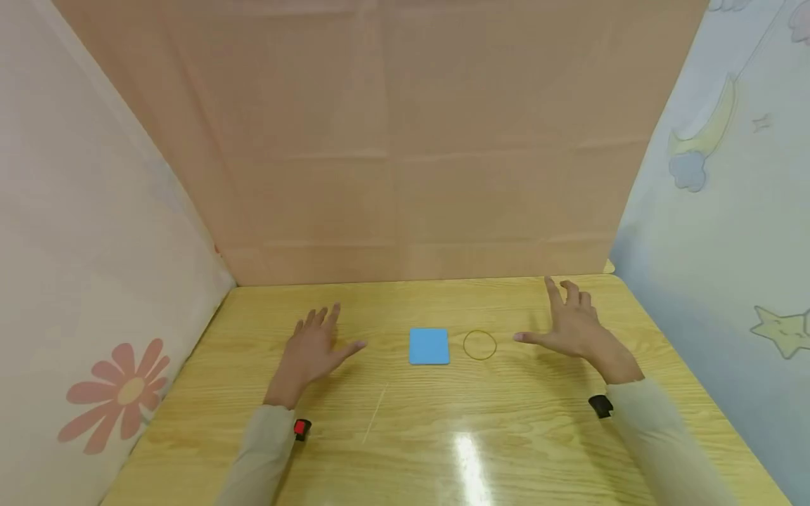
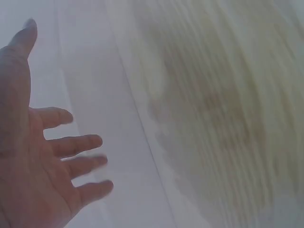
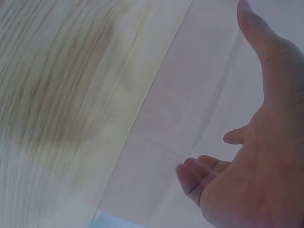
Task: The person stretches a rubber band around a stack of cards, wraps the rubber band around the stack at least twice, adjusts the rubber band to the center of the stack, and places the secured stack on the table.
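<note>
I saw L hand [image 1: 310, 355] & R hand [image 1: 574, 329], both empty w/ fingers loose, flanking a blue sq. [image 1: 429, 346] & yellow ring [image 1: 479, 359], prob. placed b/w them for easy reach.

Pale sleeves [image 1: 658, 432] are worn with black wrist pieces [image 1: 600, 405], one red-patched.

Wood-grained, yellowish desk [image 1: 538, 450] is carrying a flat blue square [image 1: 429, 346] toward its far half; a thin yellow ring [image 1: 464, 345] is lying just beside the square, to its right, not touching. Nearer the wearer and left of the square, a thin pale line [image 1: 376, 412] is running obliquely across the surface, strand or mark indistinguishable. Bright glare [image 1: 471, 467] is streaking the near part, right of that line.
</note>
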The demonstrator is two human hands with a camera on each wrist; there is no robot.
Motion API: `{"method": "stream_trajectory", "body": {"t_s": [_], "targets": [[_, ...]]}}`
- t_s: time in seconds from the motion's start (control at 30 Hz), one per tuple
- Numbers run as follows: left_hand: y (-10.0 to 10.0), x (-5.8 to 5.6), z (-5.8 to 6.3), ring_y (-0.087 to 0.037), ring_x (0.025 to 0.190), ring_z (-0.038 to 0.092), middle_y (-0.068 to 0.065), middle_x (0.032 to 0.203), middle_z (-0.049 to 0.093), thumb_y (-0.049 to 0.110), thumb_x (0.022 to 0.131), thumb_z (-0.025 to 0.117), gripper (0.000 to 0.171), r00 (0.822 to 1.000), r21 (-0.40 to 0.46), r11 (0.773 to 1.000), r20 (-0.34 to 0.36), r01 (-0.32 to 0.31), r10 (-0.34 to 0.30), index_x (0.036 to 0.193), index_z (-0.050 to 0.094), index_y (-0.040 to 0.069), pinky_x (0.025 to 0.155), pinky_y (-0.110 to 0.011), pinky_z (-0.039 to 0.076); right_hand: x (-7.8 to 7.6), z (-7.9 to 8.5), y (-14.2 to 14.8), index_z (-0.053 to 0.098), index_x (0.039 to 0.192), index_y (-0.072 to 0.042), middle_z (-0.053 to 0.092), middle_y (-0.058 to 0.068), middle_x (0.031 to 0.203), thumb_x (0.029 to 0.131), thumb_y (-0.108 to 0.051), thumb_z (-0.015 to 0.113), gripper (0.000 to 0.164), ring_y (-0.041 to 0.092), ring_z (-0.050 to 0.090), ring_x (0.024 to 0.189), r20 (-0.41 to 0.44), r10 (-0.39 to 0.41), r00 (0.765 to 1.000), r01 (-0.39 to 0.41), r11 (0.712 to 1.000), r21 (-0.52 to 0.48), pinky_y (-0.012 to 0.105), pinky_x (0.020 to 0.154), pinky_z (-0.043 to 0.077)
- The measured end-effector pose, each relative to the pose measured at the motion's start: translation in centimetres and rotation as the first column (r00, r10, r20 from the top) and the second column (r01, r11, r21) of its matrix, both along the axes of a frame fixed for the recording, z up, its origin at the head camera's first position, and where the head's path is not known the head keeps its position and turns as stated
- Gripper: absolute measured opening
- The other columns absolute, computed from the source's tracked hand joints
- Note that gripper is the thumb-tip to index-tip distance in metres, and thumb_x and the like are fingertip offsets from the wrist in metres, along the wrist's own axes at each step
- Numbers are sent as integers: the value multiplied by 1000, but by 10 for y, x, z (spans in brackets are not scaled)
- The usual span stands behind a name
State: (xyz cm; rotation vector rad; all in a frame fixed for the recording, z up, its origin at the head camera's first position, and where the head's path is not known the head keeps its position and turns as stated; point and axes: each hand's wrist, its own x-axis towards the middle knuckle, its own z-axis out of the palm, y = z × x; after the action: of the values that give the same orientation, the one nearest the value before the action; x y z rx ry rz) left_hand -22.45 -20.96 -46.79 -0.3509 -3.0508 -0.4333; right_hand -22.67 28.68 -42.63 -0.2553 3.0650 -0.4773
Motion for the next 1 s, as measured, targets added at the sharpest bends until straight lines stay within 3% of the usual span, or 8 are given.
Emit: {"method": "stream_trajectory", "body": {"t_s": [0.13,0.27,0.4,0.57,0.8,1.0], "targets": [[9,2,3,-53,152,38,-29,166,37,88,91,46,111,999,89,996,48,2,-6,168,25,9,121,-70,37,-1,-4,-5,-4,168,0,18,43,151,82,-74,76,138,65,26,135,1,4,1000,-4,998,-64,76,102,36],[21,5,9,-49,146,48,-27,162,45,83,90,57,107,997,170,985,71,26,-39,166,32,10,111,-68,48,-2,-5,-9,1,167,2,23,41,148,83,-71,78,135,62,29,133,14,15,1000,-13,992,-129,74,96,43],[33,5,15,-44,140,56,-22,157,51,75,90,66,100,995,213,976,78,49,-67,163,39,11,109,-64,52,-2,-4,-11,13,165,6,28,42,151,85,-70,77,128,60,32,136,29,32,999,-26,985,-171,75,98,46],[45,2,17,-35,129,63,-16,145,63,65,91,73,91,992,260,962,76,78,-101,158,48,9,105,-57,56,-3,-6,-12,23,161,10,39,39,147,89,-66,75,117,55,47,133,38,67,997,-57,974,-219,70,100,50],[59,-3,10,-31,115,66,-15,126,72,51,92,79,77,981,312,939,80,145,-178,149,58,3,99,-49,58,-4,-13,-21,34,158,7,50,35,142,93,-61,74,103,49,60,122,62,87,994,-66,957,-281,57,91,59],[72,-6,1,-30,98,62,-14,112,71,45,92,81,67,971,321,926,66,199,-231,141,65,2,87,-40,55,-2,-21,-29,41,156,5,55,32,140,91,-62,75,99,43,63,117,75,90,993,-62,946,-317,51,87,60]]}}
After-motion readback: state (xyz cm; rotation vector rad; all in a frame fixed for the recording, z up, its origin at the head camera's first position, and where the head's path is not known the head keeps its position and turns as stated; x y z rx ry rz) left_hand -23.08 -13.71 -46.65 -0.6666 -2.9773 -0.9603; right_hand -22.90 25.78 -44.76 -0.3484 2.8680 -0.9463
